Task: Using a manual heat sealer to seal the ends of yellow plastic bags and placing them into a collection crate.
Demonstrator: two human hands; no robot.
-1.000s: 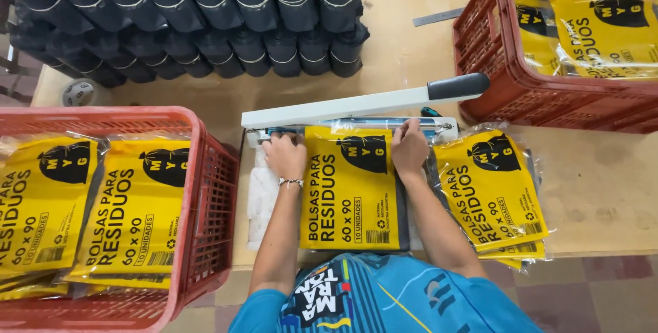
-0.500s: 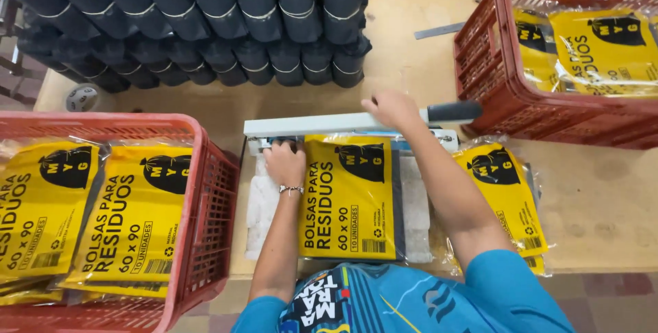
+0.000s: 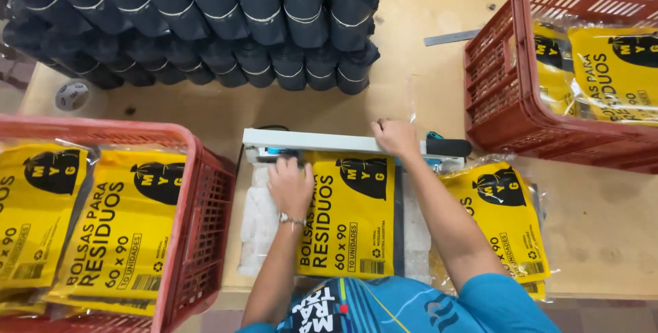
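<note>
Right grip (image 3: 394, 137) is closed around the white lever arm of the heat sealer (image 3: 322, 141), pressing it down. Left grip (image 3: 290, 183) lies flat and open on the yellow plastic packet with black print (image 3: 353, 216), which rests on the wooden worktop (image 3: 603, 237) with its top edge under the arm.

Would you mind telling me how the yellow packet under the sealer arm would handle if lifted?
The yellow packet probably flops: it lies flat and thin under the left hand. Its glossy clear wrap likely feels slippery. Pushed, it should slide, not roll.
</note>
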